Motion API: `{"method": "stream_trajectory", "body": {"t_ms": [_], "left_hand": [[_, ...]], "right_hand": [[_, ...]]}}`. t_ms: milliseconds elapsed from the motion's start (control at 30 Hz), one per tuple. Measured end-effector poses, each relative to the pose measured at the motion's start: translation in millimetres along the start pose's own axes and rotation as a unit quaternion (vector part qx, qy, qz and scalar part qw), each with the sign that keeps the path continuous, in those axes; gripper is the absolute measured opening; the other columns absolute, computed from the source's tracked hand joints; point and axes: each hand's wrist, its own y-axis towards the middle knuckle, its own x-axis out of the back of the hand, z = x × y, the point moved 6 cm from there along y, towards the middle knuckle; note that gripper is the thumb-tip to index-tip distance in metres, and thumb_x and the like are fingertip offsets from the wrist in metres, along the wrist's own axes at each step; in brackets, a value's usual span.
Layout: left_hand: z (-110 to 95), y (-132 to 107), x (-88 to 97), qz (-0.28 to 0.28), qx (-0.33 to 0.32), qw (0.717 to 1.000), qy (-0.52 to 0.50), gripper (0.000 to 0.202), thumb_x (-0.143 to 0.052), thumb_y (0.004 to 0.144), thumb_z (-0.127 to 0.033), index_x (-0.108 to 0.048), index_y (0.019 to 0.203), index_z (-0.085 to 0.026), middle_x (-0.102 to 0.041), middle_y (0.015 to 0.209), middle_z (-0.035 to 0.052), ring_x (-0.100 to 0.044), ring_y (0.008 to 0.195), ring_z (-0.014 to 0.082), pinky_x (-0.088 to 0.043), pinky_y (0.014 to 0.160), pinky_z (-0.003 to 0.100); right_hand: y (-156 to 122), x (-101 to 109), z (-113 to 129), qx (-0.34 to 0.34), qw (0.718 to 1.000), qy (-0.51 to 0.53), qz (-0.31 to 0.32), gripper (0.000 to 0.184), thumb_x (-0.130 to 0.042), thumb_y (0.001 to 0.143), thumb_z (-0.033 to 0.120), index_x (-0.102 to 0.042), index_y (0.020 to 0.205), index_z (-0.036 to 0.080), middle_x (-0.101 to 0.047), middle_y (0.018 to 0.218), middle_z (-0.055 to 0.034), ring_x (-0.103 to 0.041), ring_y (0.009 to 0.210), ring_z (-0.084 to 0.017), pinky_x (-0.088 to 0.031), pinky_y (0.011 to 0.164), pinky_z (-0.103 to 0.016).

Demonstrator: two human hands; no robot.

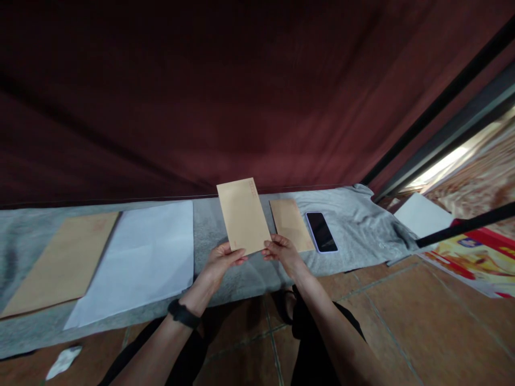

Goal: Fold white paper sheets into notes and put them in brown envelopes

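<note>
A small brown envelope is held up over the grey cloth, its lower edge gripped from both sides. My left hand pinches the lower left corner, and my right hand pinches the lower right corner. A black band sits on my left wrist. Just right of the held envelope, a second small brown envelope lies flat on the cloth. A black phone lies beside that one.
A white sheet and a large brown envelope lie on the cloth at the left. A dark red curtain hangs behind. Tiled floor, a crumpled white scrap, white paper and a colourful poster lie around.
</note>
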Motion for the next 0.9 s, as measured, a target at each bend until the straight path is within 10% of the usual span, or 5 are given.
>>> {"method": "stream_trajectory", "body": {"t_ms": [267,400,533,800,900], "left_hand": [[-8.1,7.8,12.3,-0.030,-0.051,0.998,0.030,0.048,-0.090,0.056,-0.036,-0.074,0.095,-0.013,-0.073,0.075,0.0031,-0.058,0.056,0.0108,-0.043,0.054,0.022],[-14.8,7.2,10.8,-0.038,-0.068,0.997,0.028,0.044,-0.090,0.057,-0.035,-0.073,0.092,-0.014,-0.070,0.069,0.0003,-0.056,0.055,0.0097,-0.041,0.052,0.021],[-17.8,2.1,-6.8,0.008,-0.055,0.998,0.010,0.042,-0.091,0.058,-0.035,-0.071,0.090,-0.015,-0.069,0.068,0.0001,-0.055,0.053,0.0090,-0.040,0.050,0.020],[-15.5,3.2,-15.3,0.036,-0.034,0.995,-0.085,0.063,-0.077,0.072,-0.062,-0.068,0.113,-0.014,-0.074,0.098,0.0122,-0.070,0.086,0.0203,-0.054,0.075,0.031],[-4.6,4.9,-16.1,0.028,-0.011,0.998,-0.059,0.056,-0.079,0.074,-0.054,-0.067,0.113,-0.015,-0.074,0.101,0.0124,-0.070,0.091,0.0215,-0.054,0.078,0.032]], "right_hand": [[7.1,18.2,11.0,0.121,0.975,-0.172,-0.064,0.036,-0.065,0.085,0.037,-0.063,0.116,0.020,-0.073,0.080,-0.0028,-0.071,0.073,-0.020,-0.061,0.069,-0.035],[-13.1,-7.3,31.6,0.345,0.821,-0.451,-0.056,0.054,-0.054,0.087,0.016,-0.053,0.140,0.023,-0.057,0.141,-0.0108,-0.052,0.133,-0.026,-0.044,0.112,-0.047],[-24.4,-38.6,24.1,0.403,0.702,-0.587,0.031,0.067,-0.048,0.088,0.007,-0.041,0.152,0.022,-0.039,0.158,-0.0087,-0.033,0.147,-0.024,-0.027,0.123,-0.049],[-3.2,-11.3,34.0,0.291,0.935,-0.186,-0.084,0.035,-0.048,0.098,0.037,-0.065,0.125,0.023,-0.069,0.125,-0.0065,-0.062,0.120,-0.023,-0.044,0.110,-0.042],[3.5,-9.7,23.1,0.192,0.976,0.040,-0.095,0.035,-0.063,0.089,0.049,-0.067,0.113,0.024,-0.073,0.112,-0.0038,-0.066,0.111,-0.023,-0.051,0.101,-0.040]]}}
